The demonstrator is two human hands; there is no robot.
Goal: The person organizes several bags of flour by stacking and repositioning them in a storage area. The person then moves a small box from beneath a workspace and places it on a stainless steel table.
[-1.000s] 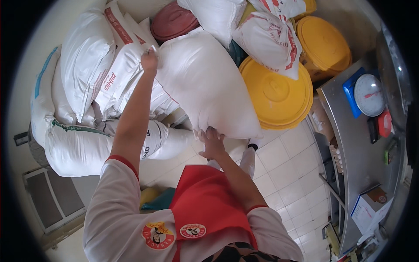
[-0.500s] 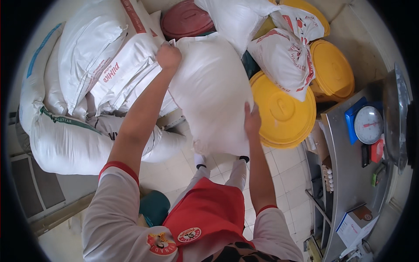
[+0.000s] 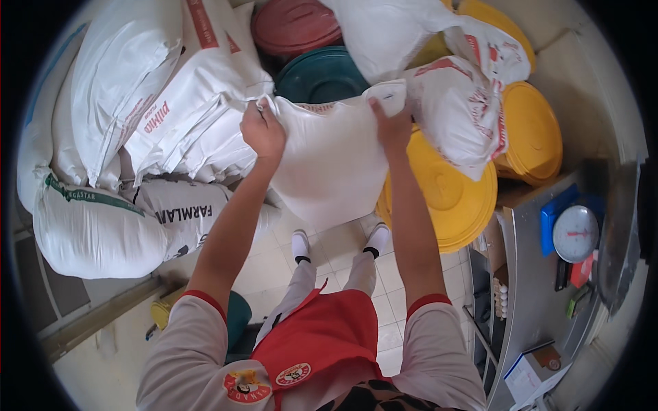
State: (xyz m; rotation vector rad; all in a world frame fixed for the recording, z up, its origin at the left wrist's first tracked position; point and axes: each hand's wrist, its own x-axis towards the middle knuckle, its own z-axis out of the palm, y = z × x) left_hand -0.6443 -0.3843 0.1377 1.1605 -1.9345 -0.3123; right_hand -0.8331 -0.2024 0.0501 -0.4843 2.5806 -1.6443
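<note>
A white woven sack hangs in front of me, its top edge stretched between my two hands. My left hand is closed on the sack's upper left corner. At the upper right corner, my right hand grips the cloth with its thumb on the near face, and a white flap stands up beside it. The sack's lower end hangs above the tiled floor near my feet. Whether anything is inside cannot be made out.
Full white sacks are stacked at the left. Behind stand a dark red lidded bin and a green lidded bin. At right are a yellow lidded bin, a tied white sack and a steel table with a dial scale.
My right hand has moved from the sack's lower right side up to its top right corner. The sack's top has come down, uncovering the green bin, and its top edge is now spread wide.
</note>
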